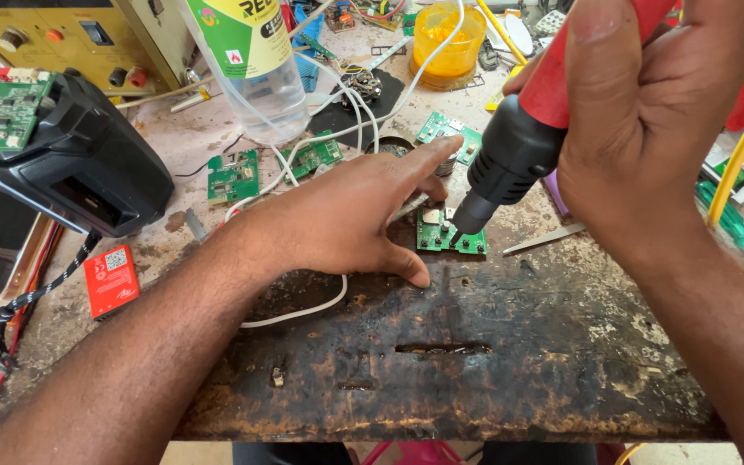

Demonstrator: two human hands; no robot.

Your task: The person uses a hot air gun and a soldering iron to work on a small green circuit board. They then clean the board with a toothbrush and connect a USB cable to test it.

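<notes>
A small green circuit board (441, 237) lies on the scorched wooden bench (475, 344). My right hand (647, 120) grips a red and black hot-air tool (518, 146), its metal nozzle pointing down onto the board's top edge. My left hand (346, 215) lies flat on the bench just left of the board. Its fingers pinch thin metal tweezers (411, 207) whose tip reaches the board.
A clear plastic bottle (256, 69) stands at the back with white wires around it. Other green boards (234, 176) lie nearby, a black device (79, 159) sits left, a red card (112, 280) beside it, an orange cup (449, 39) behind, loose tweezers (544, 239) right.
</notes>
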